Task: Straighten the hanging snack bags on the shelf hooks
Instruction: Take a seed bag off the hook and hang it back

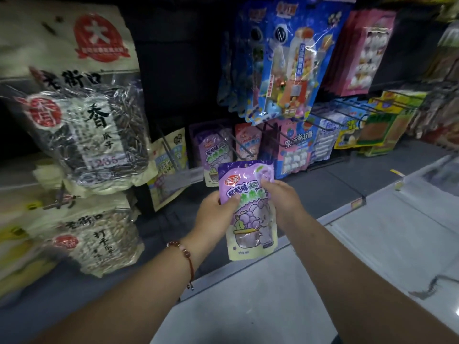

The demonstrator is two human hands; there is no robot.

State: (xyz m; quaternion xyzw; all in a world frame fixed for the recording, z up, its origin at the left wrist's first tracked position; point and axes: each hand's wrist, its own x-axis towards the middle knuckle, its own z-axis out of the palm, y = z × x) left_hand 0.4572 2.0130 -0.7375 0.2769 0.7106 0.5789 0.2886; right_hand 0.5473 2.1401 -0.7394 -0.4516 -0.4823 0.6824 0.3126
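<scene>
One purple snack bag held off its hook, the rehanging not yet done.

At the left of the frame, sunflower seed bags (82, 125) hang crowded. At lower centre, the purple bag (248, 207) is pinched by the left hand (213, 217) at one edge and the right hand (283, 199) at the other, fingers curled onto it, below the matching bag (213, 157) on the shelf hooks (238, 142). Hanging it and squaring the blue bags (285, 58) at upper right appear to remain.

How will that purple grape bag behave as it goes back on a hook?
The purple grape bag, held by both hands, is probably light and floppy: thin film, creased. Its glossy surface may slip. The small hang hole could tear if forced.
</scene>
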